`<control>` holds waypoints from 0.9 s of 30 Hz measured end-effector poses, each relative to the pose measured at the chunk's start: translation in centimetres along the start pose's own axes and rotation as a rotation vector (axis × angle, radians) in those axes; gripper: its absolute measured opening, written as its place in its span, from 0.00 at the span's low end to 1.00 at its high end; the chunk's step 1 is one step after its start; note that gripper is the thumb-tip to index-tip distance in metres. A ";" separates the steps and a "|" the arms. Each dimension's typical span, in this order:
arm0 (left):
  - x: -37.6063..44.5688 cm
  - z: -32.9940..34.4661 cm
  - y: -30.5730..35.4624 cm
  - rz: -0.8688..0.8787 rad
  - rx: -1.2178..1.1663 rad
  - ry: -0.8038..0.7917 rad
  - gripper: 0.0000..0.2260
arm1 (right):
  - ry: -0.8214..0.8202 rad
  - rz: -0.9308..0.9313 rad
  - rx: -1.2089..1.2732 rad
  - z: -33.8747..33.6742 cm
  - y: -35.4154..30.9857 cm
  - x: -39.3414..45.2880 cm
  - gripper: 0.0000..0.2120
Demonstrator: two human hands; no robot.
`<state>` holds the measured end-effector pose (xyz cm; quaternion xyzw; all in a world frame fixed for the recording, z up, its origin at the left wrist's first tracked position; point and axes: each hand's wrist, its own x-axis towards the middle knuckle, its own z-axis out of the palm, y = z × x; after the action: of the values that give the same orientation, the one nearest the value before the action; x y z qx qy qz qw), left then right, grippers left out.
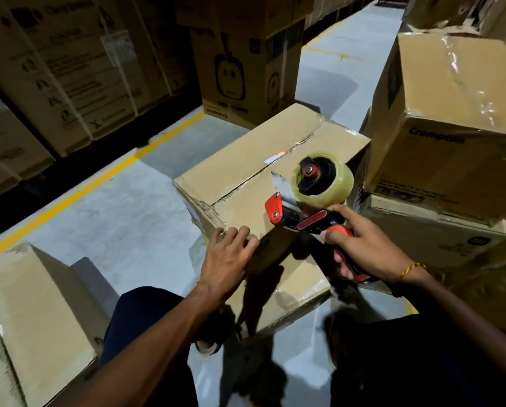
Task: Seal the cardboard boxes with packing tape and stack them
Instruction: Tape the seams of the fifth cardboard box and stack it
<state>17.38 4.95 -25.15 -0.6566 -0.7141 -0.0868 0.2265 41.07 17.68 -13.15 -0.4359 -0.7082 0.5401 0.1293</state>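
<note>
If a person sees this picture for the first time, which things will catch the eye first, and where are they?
The red and black tape dispenser with its clear tape roll stands out at the centre, gripped by the right hand above the cardboard box. The left hand rests on the near edge of that box. To the right rises a stack of taped boxes, and a yellow floor line runs along the left.

"Crompton" on side of right stacked box [439, 148] | "Crompton" upside down on far box [240, 92]
</note>
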 end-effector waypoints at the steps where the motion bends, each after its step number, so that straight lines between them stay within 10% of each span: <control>1: -0.1 0.1 -0.2 -0.019 -0.015 -0.001 0.06 | 0.005 -0.006 0.028 0.3 -0.1 0.6 0.19; 27: 3.8 1.7 1.7 -0.226 -0.153 0.046 0.21 | 0.116 -0.009 0.259 7.6 -1.3 18.2 0.14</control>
<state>18.60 9.27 -25.31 -0.5853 -0.7695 -0.1809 0.1807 24.83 26.44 -20.10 -0.4427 -0.6258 0.6004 0.2278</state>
